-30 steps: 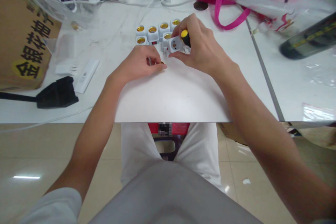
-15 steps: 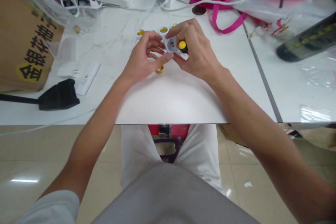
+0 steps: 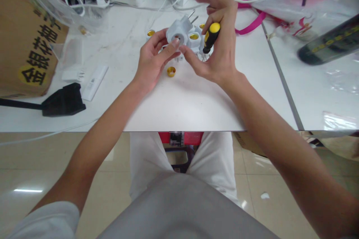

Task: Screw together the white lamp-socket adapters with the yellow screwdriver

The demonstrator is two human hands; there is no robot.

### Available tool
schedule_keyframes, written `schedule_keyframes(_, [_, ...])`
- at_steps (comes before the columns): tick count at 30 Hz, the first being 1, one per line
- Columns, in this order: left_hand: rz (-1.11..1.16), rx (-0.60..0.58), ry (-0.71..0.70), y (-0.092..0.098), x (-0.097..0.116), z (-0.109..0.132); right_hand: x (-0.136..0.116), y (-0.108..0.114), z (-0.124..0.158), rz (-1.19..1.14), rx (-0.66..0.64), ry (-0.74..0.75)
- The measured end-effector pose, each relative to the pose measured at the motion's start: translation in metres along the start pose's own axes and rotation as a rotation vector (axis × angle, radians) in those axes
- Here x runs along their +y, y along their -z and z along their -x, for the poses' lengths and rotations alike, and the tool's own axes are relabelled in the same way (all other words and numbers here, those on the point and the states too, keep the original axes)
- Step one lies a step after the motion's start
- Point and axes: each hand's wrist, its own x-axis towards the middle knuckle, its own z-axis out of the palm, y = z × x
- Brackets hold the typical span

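Your left fingers [image 3: 157, 40] are closed on the white socket adapter [image 3: 177, 33], left thumb [image 3: 174, 44] on its front rim. The adapter sits at those fingertips, long axis tilted up-right, pins [image 3: 191, 17] pointing away from you; left hand is nearer. Right fingers [image 3: 221, 13] curl shut round the screwdriver [image 3: 211, 36], yellow butt up, tip hidden. Right thumb [image 3: 190, 55] reaches just below the adapter. Brass cap [image 3: 171, 71] lies just below your left fingertips on the table [image 3: 185, 108]; more sockets [image 3: 194, 38] crowd behind.
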Motion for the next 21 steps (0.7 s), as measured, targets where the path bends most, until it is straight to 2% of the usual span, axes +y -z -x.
schedule_keyframes(2, [0.085, 0.003, 0.035, -0.002, 0.004, 0.001, 0.004, -0.005, 0.0, -0.074, 0.094, -0.09])
schedule_keyframes(5, [0.107, -0.013, 0.054, -0.006, 0.006, 0.002, 0.011, -0.013, 0.0, -0.231, 0.132, -0.258])
schedule_keyframes(9, [0.166, -0.048, 0.068, -0.014, 0.003, 0.0, 0.023, -0.021, 0.001, -0.27, 0.211, -0.306])
schedule_keyframes(13, [0.279, -0.015, 0.136, -0.027, 0.011, -0.01, 0.034, -0.02, 0.0, -0.316, 0.251, -0.393])
schedule_keyframes(18, [0.545, 0.104, 0.344, -0.051, 0.036, -0.031, 0.034, -0.011, 0.0, -0.142, 0.34, -0.305])
schedule_keyframes(21, [0.703, 0.14, 0.42, -0.064, 0.044, -0.044, 0.026, -0.004, 0.003, -0.064, 0.222, -0.178])
